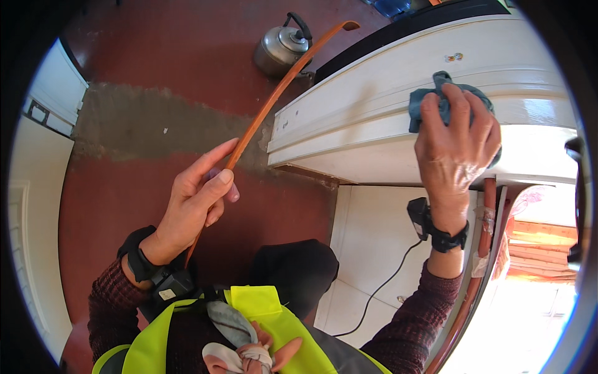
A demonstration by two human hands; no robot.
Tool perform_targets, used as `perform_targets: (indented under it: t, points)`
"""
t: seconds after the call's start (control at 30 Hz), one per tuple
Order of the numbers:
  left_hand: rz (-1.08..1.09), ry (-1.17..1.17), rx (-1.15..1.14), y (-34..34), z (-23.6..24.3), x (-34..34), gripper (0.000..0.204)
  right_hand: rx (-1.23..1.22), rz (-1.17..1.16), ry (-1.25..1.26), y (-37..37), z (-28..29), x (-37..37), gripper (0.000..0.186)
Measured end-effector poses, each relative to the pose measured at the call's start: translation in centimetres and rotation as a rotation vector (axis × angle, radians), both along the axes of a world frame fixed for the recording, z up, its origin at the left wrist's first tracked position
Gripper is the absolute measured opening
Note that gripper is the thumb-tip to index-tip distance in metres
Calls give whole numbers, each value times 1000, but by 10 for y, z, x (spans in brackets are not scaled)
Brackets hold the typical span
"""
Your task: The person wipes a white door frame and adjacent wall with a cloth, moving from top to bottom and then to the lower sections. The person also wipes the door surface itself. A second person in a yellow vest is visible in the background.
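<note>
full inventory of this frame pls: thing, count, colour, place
cloth: 1, grey-blue, pressed on the white ledge under the right hand
white ledge: 1, white moulded surface, upper right
stick: 1, thin curved orange-brown, from the left hand up toward the kettle
kettle: 1, metal with black handle, on the floor, top centre
floor: red-brown with a grey concrete strip, left and centre
cable: 1, black, across the white panel below the ledge
pipe: 1, red-brown, lower right beside the right forearm
vest: 1, yellow-green, bottom centre
left hand: holds the stick, black wrist strap
right hand: presses the cloth, black wrist strap
</note>
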State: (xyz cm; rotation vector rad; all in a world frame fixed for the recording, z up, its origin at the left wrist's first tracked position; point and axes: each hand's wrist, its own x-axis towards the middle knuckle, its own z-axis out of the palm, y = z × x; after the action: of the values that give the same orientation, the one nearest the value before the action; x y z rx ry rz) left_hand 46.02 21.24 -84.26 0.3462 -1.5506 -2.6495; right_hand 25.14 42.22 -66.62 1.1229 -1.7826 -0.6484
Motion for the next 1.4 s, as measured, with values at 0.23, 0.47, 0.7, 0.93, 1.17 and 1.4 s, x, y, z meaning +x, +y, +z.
perform_targets:
  t: [0.23, 0.47, 0.7, 0.93, 1.17, 1.4]
  points:
    - [-1, -20, 7, 1, 2, 0, 50, 230, -34, -92, 1, -85, 2, 22]
    - [63, -30, 6, -3, 6, 9, 48, 435, -25, -235, -2, -198, -2, 19]
    - [89, -76, 6, -7, 5, 7, 49, 501, 39, -407, -5, -307, -15, 11]
    - [88, -146, -2, -9, 1, 1, 51, 520, -47, -617, -15, -407, -17, 7]
    - [89, -216, -11, -17, -5, -1, 51, 487, -170, -815, -31, -457, -17, 6]
    - [99, -218, -80, -18, -10, -2, 52, 676, -232, -824, -45, -437, -15, 10]
